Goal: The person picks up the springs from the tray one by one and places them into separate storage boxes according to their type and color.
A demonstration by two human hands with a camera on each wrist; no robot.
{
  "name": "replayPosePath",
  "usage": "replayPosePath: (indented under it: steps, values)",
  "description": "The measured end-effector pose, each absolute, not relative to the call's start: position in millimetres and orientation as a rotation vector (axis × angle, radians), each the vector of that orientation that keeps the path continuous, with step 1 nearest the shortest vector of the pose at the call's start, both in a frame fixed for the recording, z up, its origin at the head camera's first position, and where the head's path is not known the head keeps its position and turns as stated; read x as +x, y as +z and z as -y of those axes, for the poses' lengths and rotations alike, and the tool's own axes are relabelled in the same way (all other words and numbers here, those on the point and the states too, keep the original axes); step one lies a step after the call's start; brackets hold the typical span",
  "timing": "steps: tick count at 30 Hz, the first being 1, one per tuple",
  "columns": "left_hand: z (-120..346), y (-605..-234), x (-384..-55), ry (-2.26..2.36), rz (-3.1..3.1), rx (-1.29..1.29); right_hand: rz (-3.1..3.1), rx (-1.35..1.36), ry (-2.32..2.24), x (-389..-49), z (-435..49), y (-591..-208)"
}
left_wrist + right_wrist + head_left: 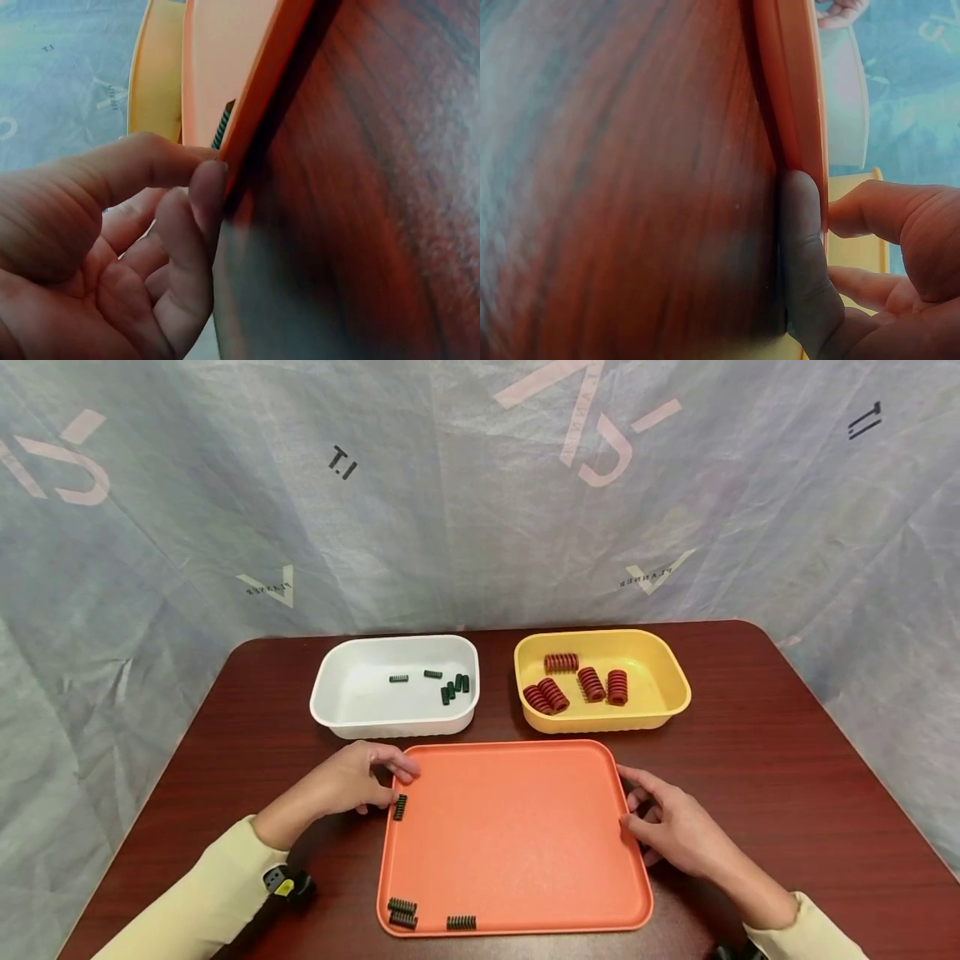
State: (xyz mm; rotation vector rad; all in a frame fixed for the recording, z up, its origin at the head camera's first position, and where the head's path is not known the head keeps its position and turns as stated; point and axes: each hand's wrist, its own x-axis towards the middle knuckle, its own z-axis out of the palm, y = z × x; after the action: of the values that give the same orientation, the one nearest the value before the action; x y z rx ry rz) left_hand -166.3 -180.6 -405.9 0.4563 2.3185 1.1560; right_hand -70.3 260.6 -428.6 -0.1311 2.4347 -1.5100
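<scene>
An orange tray [517, 835] lies on the table in the head view. My left hand [360, 779] pinches its left rim near the far corner; in the left wrist view the thumb and a finger meet at the rim. On the opposite side my right hand [671, 822] grips the right rim, and the right wrist view has a finger beneath the edge [806, 247]. Just inside the tray by the left thumb is a dark green coil spring [401, 807]. Two more springs [402, 913] lie together in the near left corner, and another spring [461, 922] lies along the near rim.
Behind the tray stand a white bin [352, 722] with several small dark green springs and a yellow bin [600, 724] with several thick red springs. The dark wooden table [757, 752] ends at a printed grey cloth [465, 527].
</scene>
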Motion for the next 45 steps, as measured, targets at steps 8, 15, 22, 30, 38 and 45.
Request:
replayPosePath:
  steps: [8,15,22,30,38,45]
  values:
    - [175.3,-405.6,-164.2,1.059,-2.445,0.498,-2.436,-0.133,-1.507,-70.3,-260.6,-428.6]
    - [164.3,-398.4,-158.3,0.818,-2.584,0.651,-2.430,-0.141,-1.517,-70.2,-261.1,-428.3]
    - [157.6,-395.1,-157.7,0.774,-2.597,0.615,-2.438,-0.148,-1.514,-69.8,-260.5,-428.6]
    - [161.7,-400.8,-165.6,1.192,-2.208,0.449,-2.444,-0.152,-1.508,-69.3,-260.7,-428.2]
    - [166.3,-411.6,-171.7,1.649,-1.634,0.295,-2.423,-0.147,-1.513,-69.5,-260.8,-428.4]
    - [165.6,-415.4,-173.2,1.780,-1.452,0.289,-2.408,-0.147,-1.524,-70.1,-261.6,-428.9]
